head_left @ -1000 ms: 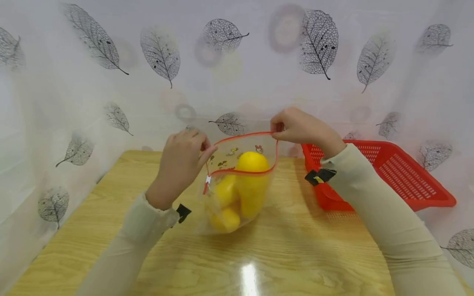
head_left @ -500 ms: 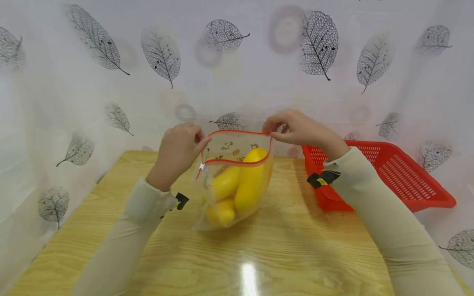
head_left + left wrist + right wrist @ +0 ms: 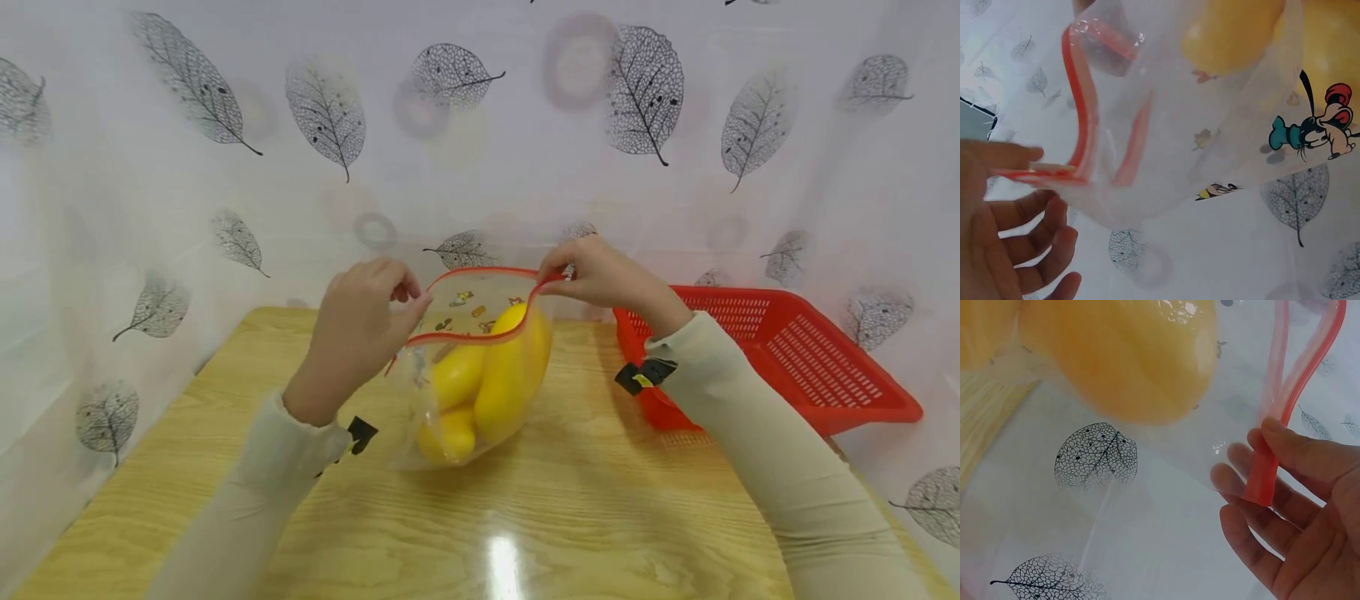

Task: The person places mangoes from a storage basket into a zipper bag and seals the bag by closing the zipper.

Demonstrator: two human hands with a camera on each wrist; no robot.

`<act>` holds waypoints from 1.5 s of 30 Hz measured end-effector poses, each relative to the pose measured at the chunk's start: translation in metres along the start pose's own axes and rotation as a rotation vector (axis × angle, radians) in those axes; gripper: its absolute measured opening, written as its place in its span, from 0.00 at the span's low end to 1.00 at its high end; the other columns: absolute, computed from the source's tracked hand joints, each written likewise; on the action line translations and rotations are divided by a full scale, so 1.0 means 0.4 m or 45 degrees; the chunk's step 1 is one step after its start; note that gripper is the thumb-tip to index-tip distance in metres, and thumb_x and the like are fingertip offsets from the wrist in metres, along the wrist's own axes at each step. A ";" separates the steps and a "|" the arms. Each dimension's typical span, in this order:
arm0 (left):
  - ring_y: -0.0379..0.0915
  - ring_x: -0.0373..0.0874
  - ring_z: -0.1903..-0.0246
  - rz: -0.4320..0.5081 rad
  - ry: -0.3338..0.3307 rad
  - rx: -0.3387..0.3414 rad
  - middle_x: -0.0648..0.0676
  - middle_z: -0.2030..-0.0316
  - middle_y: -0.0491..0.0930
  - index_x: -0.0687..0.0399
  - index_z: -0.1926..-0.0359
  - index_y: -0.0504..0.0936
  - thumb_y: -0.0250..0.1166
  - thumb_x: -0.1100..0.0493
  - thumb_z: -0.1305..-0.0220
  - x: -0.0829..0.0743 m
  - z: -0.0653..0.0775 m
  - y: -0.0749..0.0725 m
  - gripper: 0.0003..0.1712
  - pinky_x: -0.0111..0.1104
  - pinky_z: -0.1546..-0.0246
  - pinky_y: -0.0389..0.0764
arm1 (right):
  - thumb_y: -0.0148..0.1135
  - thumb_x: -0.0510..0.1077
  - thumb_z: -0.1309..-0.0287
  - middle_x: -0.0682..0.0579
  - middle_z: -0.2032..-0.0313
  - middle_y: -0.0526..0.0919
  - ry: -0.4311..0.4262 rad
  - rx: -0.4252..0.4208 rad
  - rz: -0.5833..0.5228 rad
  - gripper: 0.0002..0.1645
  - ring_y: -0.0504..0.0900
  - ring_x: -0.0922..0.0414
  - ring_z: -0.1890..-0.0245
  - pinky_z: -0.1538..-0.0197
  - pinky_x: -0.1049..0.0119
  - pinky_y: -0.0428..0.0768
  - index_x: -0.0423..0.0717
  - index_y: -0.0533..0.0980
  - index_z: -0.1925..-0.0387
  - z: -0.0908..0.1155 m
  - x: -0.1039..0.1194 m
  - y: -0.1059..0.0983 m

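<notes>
A see-through zip bag [image 3: 472, 339] with a red zip along its mouth holds several smooth yellow fruits [image 3: 498, 392] that look like mangoes. Its mouth gapes in the middle, and cartoon figures are printed on the plastic. At the left end, my left hand [image 3: 356, 325] pinches the red zip strip [image 3: 1082, 106] between thumb and forefinger, the other fingers loosely bent. Opposite, my right hand [image 3: 600, 273] grips the right corner, thumb on the red zip end [image 3: 1263, 478] and fingertips behind the plastic. The bag's bottom is low over the wooden table.
A red perforated plastic basket [image 3: 795, 358] stands at the right, partly behind my right forearm. The wood-grain table [image 3: 585, 508] runs up to a pale curtain [image 3: 525, 183] printed with dark leaves, which also hangs along the left side.
My right hand brings the front and back zip edges together at the right corner. At the left end, the white zip slider seen earlier in the head view is now hidden.
</notes>
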State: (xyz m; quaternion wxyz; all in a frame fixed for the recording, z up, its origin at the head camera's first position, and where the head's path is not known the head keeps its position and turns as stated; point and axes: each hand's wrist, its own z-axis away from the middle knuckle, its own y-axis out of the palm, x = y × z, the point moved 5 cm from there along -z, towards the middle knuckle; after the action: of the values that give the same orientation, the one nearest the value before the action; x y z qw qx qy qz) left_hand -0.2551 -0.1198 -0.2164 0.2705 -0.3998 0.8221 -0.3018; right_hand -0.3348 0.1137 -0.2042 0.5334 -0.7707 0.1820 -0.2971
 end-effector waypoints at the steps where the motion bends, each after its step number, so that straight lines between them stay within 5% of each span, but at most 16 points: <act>1: 0.69 0.47 0.73 0.002 0.049 -0.001 0.53 0.73 0.77 0.55 0.73 0.78 0.67 0.53 0.45 -0.008 0.007 -0.003 0.11 0.38 0.67 0.70 | 0.65 0.39 0.47 0.50 0.68 0.85 0.003 -0.011 0.005 0.03 0.77 0.58 0.71 0.67 0.66 0.78 0.44 0.83 0.69 0.000 0.000 0.000; 5: 0.67 0.47 0.72 -0.029 0.171 0.079 0.52 0.70 0.75 0.52 0.73 0.80 0.71 0.48 0.50 -0.026 0.031 -0.002 0.14 0.39 0.65 0.70 | 0.65 0.38 0.48 0.49 0.68 0.86 0.045 -0.041 0.007 0.03 0.74 0.57 0.73 0.68 0.66 0.76 0.43 0.83 0.69 0.000 -0.004 -0.002; 13: 0.69 0.49 0.69 -0.086 0.144 0.160 0.54 0.65 0.77 0.50 0.74 0.79 0.70 0.50 0.49 0.004 0.059 0.002 0.11 0.40 0.64 0.69 | 0.66 0.38 0.49 0.50 0.70 0.84 0.103 -0.080 0.004 0.03 0.73 0.57 0.72 0.65 0.66 0.75 0.42 0.82 0.70 0.007 -0.026 -0.004; 20: 0.73 0.49 0.70 -0.153 0.182 0.186 0.49 0.75 0.80 0.52 0.74 0.77 0.67 0.59 0.45 0.000 0.055 0.005 0.06 0.46 0.56 0.74 | 0.66 0.38 0.49 0.50 0.70 0.85 0.139 -0.108 0.019 0.03 0.73 0.57 0.71 0.64 0.64 0.74 0.42 0.83 0.70 0.020 -0.046 -0.015; 26: 0.73 0.49 0.71 -0.188 0.199 0.148 0.51 0.75 0.79 0.55 0.71 0.78 0.65 0.60 0.43 -0.012 0.031 -0.010 0.05 0.47 0.56 0.73 | 0.64 0.38 0.46 0.48 0.68 0.85 0.205 -0.111 0.053 0.03 0.76 0.56 0.69 0.62 0.62 0.75 0.43 0.82 0.68 0.037 -0.052 -0.043; 30: 0.76 0.51 0.67 -0.200 0.215 0.030 0.54 0.72 0.80 0.57 0.70 0.78 0.66 0.59 0.43 -0.031 0.009 -0.034 0.06 0.47 0.56 0.74 | 0.63 0.38 0.45 0.47 0.68 0.84 0.239 -0.126 0.046 0.03 0.78 0.54 0.66 0.58 0.59 0.76 0.42 0.81 0.69 0.055 -0.046 -0.075; 36: 0.74 0.53 0.68 -0.141 0.236 -0.122 0.57 0.70 0.80 0.59 0.68 0.78 0.63 0.58 0.41 -0.040 -0.029 -0.049 0.07 0.47 0.57 0.73 | 0.61 0.37 0.44 0.49 0.70 0.83 0.274 -0.126 0.052 0.02 0.76 0.56 0.68 0.62 0.67 0.75 0.43 0.80 0.70 0.078 -0.052 -0.103; 45: 0.68 0.48 0.75 0.071 0.197 0.031 0.55 0.73 0.78 0.59 0.67 0.76 0.63 0.60 0.41 0.007 -0.041 0.015 0.06 0.37 0.67 0.70 | 0.63 0.35 0.46 0.48 0.72 0.81 0.341 -0.076 -0.013 0.03 0.77 0.56 0.71 0.66 0.72 0.75 0.41 0.75 0.69 0.102 -0.090 -0.090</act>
State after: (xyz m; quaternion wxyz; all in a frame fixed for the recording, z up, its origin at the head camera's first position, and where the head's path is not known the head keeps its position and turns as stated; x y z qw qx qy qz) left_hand -0.2707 -0.1145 -0.2101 0.2191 -0.3487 0.8477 -0.3342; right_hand -0.3367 0.1774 -0.1906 0.4796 -0.7408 0.2564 -0.3944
